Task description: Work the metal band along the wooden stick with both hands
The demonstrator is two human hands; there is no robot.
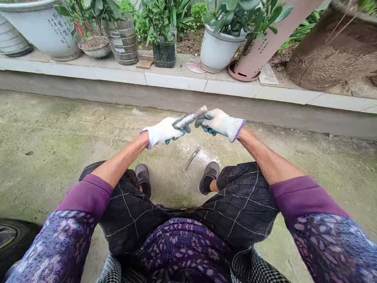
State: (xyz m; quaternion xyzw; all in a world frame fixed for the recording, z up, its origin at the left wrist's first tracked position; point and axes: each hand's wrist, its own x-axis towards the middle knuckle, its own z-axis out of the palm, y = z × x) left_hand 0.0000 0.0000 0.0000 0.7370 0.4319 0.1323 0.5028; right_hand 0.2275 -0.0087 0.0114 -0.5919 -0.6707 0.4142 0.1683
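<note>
My left hand (166, 130), in a white knit glove with a dark green coated palm, is closed around a short tube (188, 119) with a shiny silver, ridged middle and a dull brownish end. The tube slants up to the right. My right hand (216, 121), gloved the same way, has its fingers curled together beside the tube's upper end. What those fingers pinch, if anything, is hidden. Below the hands, a thin brownish rod (192, 158) lies on the concrete between my shoes, amid scattered white powder (206, 156).
A low tiled ledge (176, 81) runs across in front. Along it stand potted plants, among them a white pot (220, 49), a cut plastic bottle (121, 41) and a pink pot (250, 57). A black tyre (25, 236) is at lower left.
</note>
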